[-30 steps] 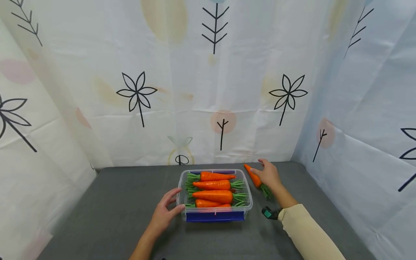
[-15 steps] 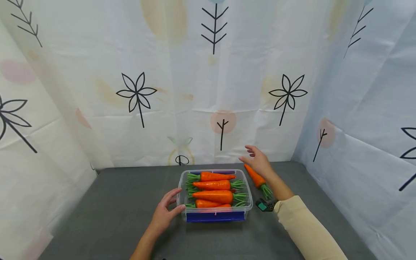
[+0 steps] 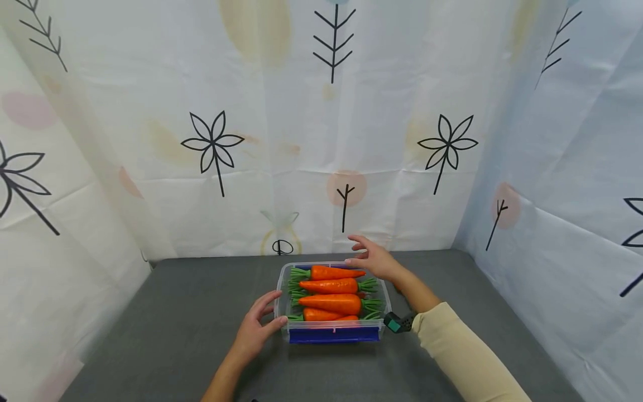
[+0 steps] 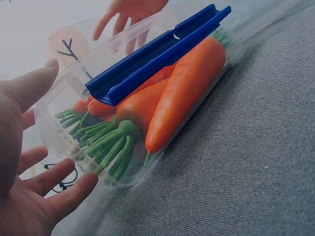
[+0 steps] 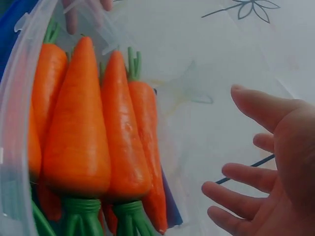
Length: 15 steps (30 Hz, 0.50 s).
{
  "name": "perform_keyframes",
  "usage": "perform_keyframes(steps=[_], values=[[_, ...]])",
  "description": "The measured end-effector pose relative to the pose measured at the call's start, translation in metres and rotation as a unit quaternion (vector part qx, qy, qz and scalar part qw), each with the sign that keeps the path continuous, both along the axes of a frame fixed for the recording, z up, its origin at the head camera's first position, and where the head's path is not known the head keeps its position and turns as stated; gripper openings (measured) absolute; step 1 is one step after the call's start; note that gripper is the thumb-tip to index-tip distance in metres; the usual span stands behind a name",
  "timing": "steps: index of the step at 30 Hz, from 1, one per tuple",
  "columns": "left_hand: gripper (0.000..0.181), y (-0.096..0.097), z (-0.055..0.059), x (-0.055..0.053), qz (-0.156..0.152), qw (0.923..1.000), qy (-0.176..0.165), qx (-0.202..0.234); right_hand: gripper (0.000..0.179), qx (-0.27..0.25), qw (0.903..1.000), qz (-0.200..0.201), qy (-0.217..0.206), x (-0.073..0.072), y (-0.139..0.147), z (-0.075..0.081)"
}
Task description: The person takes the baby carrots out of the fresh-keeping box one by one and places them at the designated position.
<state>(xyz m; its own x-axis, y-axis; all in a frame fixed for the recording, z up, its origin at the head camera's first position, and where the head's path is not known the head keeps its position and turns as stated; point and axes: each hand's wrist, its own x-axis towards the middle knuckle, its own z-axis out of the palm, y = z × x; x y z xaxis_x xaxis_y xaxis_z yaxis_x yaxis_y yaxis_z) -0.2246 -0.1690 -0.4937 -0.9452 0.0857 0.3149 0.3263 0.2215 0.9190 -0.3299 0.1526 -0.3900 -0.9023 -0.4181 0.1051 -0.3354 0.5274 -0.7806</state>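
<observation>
A clear plastic box (image 3: pixel 334 324) with blue latches stands on the grey table, holding several orange carrots (image 3: pixel 329 303) with green stems. At the box's left side is my left hand (image 3: pixel 255 329), thumb and fingers spread around its near-left corner. In the left wrist view its fingertips lie at the end wall; firm contact is hard to tell. My right hand (image 3: pixel 374 261) hovers by the far right corner, fingers spread and holding nothing, as the right wrist view confirms. The loose carrot right of the box is almost wholly hidden behind my right forearm.
The grey tabletop (image 3: pixel 191 312) extends on both sides of the box. A white patterned curtain (image 3: pixel 301 139) hangs behind and along the sides. On my right wrist is a small black device (image 3: pixel 398 322).
My right hand has moved left from above the loose carrot to the box's far right corner, leaving that carrot on the table. My left hand has stayed put.
</observation>
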Motion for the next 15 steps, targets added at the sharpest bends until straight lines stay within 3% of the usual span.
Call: perform_keyframes(steps=[6,12,15], values=[[0.056,0.002,0.001,0.000,0.007,1.0000,-0.003,-0.001,0.067,0.024,0.9991,0.028,-0.020,0.006,-0.005,-0.003],[0.056,0.000,-0.001,0.000,-0.003,1.0000,0.004,0.007,0.045,0.079,0.9950,0.061,-0.007,0.006,-0.008,-0.008],[0.056,0.000,0.000,0.000,-0.002,1.0000,-0.001,0.004,0.039,0.113,0.9918,0.057,-0.016,0.006,-0.012,-0.011]])
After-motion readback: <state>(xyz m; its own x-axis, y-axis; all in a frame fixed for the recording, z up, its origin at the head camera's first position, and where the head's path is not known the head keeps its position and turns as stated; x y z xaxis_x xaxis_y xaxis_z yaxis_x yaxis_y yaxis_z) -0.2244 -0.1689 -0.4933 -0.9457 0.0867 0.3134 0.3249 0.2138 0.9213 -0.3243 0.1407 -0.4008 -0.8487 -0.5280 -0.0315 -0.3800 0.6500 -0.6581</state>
